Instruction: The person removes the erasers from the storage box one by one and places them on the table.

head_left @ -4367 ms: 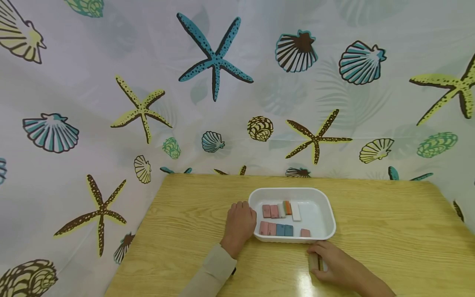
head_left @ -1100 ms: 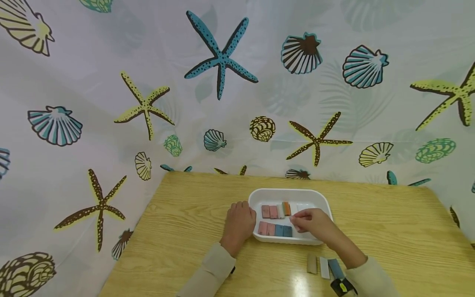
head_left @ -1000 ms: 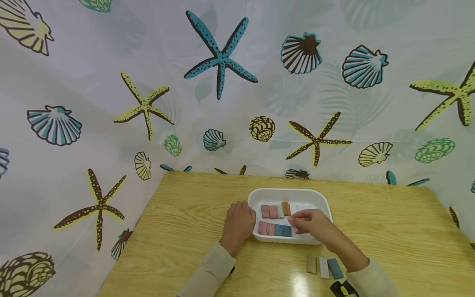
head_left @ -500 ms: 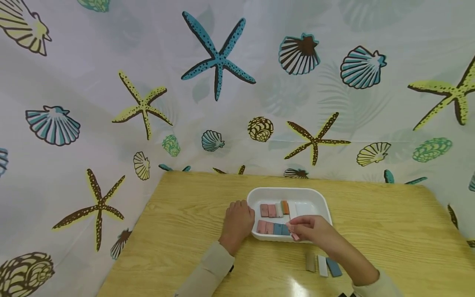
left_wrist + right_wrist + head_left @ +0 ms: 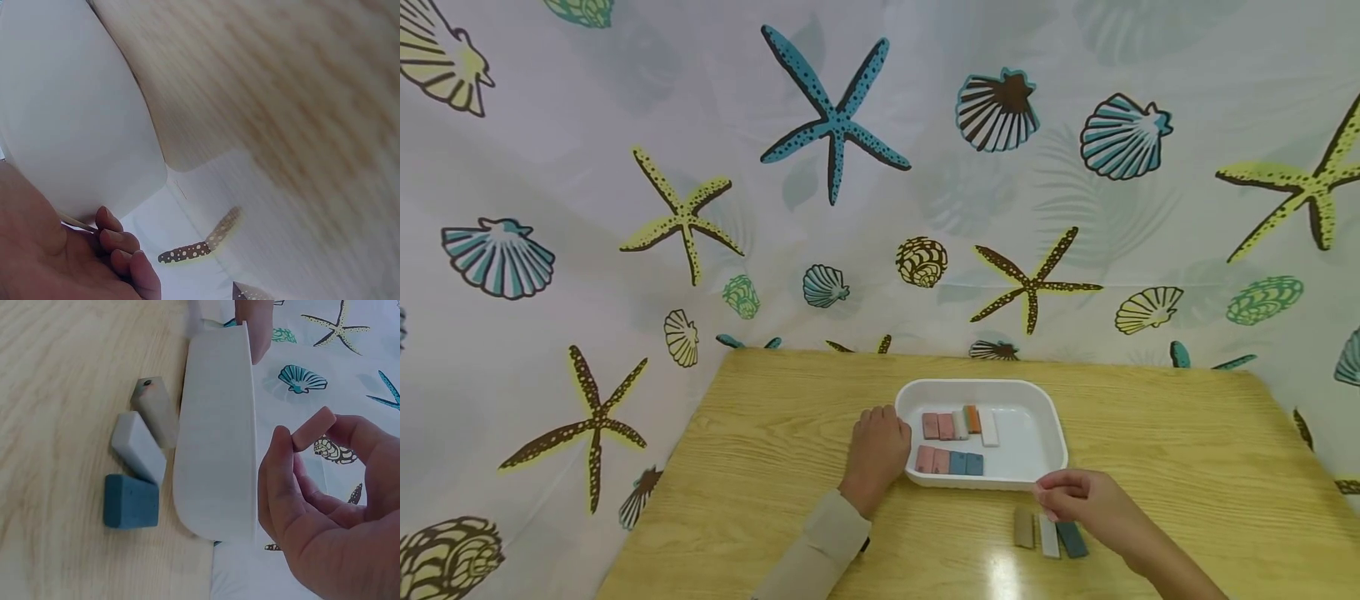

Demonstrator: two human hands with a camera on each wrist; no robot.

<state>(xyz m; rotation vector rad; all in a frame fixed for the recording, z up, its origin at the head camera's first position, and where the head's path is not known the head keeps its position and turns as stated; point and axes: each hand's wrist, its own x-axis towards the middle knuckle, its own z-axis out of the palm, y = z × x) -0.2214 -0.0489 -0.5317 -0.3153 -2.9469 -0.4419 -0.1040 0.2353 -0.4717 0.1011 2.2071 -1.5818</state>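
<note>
My left hand (image 5: 877, 454) grips the left end of a white tray (image 5: 1030, 433), fingers curled over its rim as the left wrist view shows. Between thumb and fingertips, my right hand (image 5: 1093, 504) pinches a small pink eraser (image 5: 314, 429), just beyond the tray's near right corner. Two rows of erasers lie in the tray. The far row has pink ones (image 5: 937, 427), a whitish one, an orange one (image 5: 973, 419) and a white one (image 5: 989, 428). Pink (image 5: 933, 459) and blue (image 5: 966, 463) ones form the near row.
In front of the tray, below my right hand, a tan eraser (image 5: 1023, 527), a white eraser (image 5: 1048, 537) and a dark blue eraser (image 5: 1072, 540) lie on the wooden table (image 5: 775, 417). A curtain with starfish and shells (image 5: 850, 208) hangs behind and at the sides.
My right hand went from the erasers in front into the tray, took the single pink eraser near the front edge, and carried it out over the near right corner. My left hand stayed put.
</note>
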